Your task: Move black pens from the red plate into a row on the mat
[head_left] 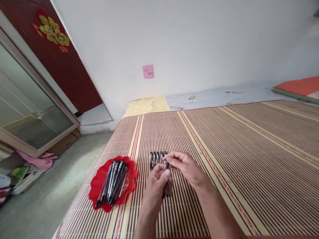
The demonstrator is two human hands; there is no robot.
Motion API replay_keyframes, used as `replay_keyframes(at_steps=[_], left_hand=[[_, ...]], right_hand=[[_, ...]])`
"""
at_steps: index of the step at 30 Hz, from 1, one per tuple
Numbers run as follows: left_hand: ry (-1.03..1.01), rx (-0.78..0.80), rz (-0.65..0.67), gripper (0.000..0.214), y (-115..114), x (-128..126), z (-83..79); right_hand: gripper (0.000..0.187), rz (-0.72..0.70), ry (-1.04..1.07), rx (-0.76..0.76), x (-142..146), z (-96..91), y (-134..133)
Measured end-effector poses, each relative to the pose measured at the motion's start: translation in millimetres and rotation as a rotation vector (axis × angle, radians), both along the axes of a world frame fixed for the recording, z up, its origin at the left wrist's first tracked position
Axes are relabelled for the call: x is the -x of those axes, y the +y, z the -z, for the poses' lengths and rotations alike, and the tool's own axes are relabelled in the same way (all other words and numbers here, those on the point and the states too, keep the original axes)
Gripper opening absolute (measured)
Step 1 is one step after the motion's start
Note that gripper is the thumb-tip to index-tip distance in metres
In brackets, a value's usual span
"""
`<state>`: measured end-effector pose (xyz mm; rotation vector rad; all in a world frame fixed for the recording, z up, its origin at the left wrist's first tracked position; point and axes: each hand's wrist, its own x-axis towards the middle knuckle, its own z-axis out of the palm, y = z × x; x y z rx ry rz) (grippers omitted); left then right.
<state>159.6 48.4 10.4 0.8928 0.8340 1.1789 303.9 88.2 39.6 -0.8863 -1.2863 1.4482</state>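
Note:
My left hand (159,182) is closed around a black pen (167,165), which stands roughly upright with its dark end showing above the thumb. At that upper end, the fingertips of my right hand (184,166) are pinched together on the pen. Just beyond the hands, several black pens (154,157) lie side by side in a row on the striped mat, their lower parts partly hidden by my left hand. To the left, a red scalloped plate (96,181) holds more black pens with clear barrels (113,181) and thin pale bands (126,181).
The striped bamboo mat (224,166) covers a bed against a white wall (186,39). A pink note (148,71) is stuck there. An orange and green folded cloth (299,88) lies far right. Left of the bed edge are the floor (74,169) and a glass-panelled door (37,113).

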Motion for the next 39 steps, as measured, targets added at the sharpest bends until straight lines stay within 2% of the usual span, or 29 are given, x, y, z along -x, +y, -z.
replay_keyframes(at_steps=[3,8,14,19,22,25,28,32,35,39], left_hand=[[0.014,0.007,-0.008,0.044,-1,-2,-2.7],[-0.056,0.122,0.107,0.049,-3,-1,-5.6],[0.035,0.026,-0.034,0.045,-2,-2,1.4],[-0.076,0.118,0.112,0.045,-2,-2,-1.1],[-0.120,0.138,0.101,0.046,-3,-4,-2.6],[-0.063,0.067,0.063,0.043,-3,-4,-2.9],[-0.056,0.054,0.115,0.039,-4,-2,-3.6],[-0.130,0.084,0.189,0.043,-6,-2,-5.6],[-0.123,0.104,0.174,0.042,-6,-3,-6.8],[-0.128,0.104,0.120,0.041,-6,-4,-7.5]], right_hand=[[0.021,0.017,-0.028,-0.028,-2,2.7,2],[0.027,-0.088,0.056,0.037,-8,5.7,3],[0.025,-0.020,-0.015,0.010,-11,5.7,3],[0.025,-0.071,0.070,0.036,-10,10.2,4],[0.026,-0.102,0.117,0.062,-9,10.9,3],[0.022,-0.070,0.094,0.070,-9,8.8,2],[0.020,-0.057,0.088,0.069,-9,7.0,0],[0.023,-0.098,0.202,0.112,-9,8.3,1],[0.027,-0.104,0.246,0.134,-9,9.5,3],[0.027,-0.087,0.198,0.142,-10,6.7,2]])
